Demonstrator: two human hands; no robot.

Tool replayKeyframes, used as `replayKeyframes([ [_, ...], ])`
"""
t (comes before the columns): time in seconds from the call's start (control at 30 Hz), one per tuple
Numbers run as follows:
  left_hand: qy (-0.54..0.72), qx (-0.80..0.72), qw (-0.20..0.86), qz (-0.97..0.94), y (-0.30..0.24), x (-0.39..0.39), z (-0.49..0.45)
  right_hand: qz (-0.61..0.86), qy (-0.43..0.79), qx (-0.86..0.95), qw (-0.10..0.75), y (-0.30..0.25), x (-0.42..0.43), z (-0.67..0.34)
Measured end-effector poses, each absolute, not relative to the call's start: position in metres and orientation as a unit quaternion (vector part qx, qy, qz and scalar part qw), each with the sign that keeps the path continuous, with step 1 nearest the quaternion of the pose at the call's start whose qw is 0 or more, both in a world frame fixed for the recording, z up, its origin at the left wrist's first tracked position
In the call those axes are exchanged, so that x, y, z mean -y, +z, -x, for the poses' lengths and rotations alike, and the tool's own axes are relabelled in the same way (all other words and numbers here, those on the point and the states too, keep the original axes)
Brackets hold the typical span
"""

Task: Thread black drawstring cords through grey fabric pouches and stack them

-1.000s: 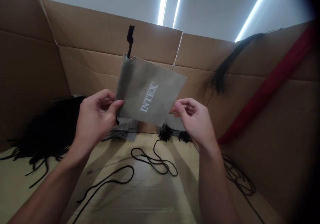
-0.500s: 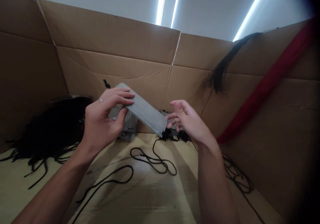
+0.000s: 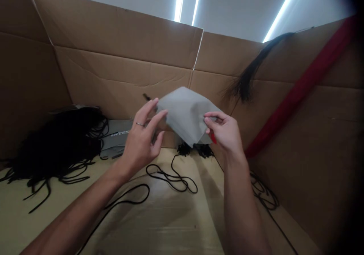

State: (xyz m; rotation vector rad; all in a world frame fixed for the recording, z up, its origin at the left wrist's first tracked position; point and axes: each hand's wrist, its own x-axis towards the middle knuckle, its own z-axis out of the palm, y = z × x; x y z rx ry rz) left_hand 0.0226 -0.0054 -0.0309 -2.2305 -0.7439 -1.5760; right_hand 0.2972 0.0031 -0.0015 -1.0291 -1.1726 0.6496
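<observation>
A flat grey fabric pouch [image 3: 186, 109] hangs in the air before me, slightly blurred, with a pointed corner facing down. My right hand [image 3: 224, 131] pinches its right edge between thumb and fingers. Fingers apart, my left hand [image 3: 146, 135] is at the pouch's left edge; whether its fingertips touch the cloth I cannot tell. Just beyond those fingertips a short dark cord end [image 3: 146, 96] sticks out. Under my right hand shows a small red bit [image 3: 213, 137], partly hidden.
Cardboard walls [image 3: 119, 42] enclose the tabletop [image 3: 170, 224]. A black cord heap [image 3: 62, 145] lies left, beside grey pouches [image 3: 116, 135] lettered "INTEX". Loose black cord [image 3: 182, 186] is in the middle. Dark strands [image 3: 247, 80] and a red strip [image 3: 298, 88] hang right.
The pouch has swung from a slanted, narrow view to a broad face. My right hand has closed on its edge, while my left hand has moved right and its fingers have spread.
</observation>
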Motion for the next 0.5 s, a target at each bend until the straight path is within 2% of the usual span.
replayKeyframes([
  [0.1,-0.493,0.346,0.053,0.796,-0.074,-0.018,-0.059,0.527,0.255,0.445,0.677,-0.029,-0.034,-0.326],
  [0.2,-0.444,0.369,0.004,0.816,-0.121,-0.044,-0.108,0.585,0.253,0.393,0.663,-0.062,-0.063,-0.341],
  [0.33,-0.42,0.414,-0.025,0.807,-0.163,-0.081,-0.155,0.621,0.258,0.389,0.63,-0.1,-0.087,-0.347],
  [0.5,-0.417,0.432,-0.039,0.799,-0.192,-0.111,-0.161,0.678,0.217,0.42,0.563,-0.123,-0.101,-0.36],
])
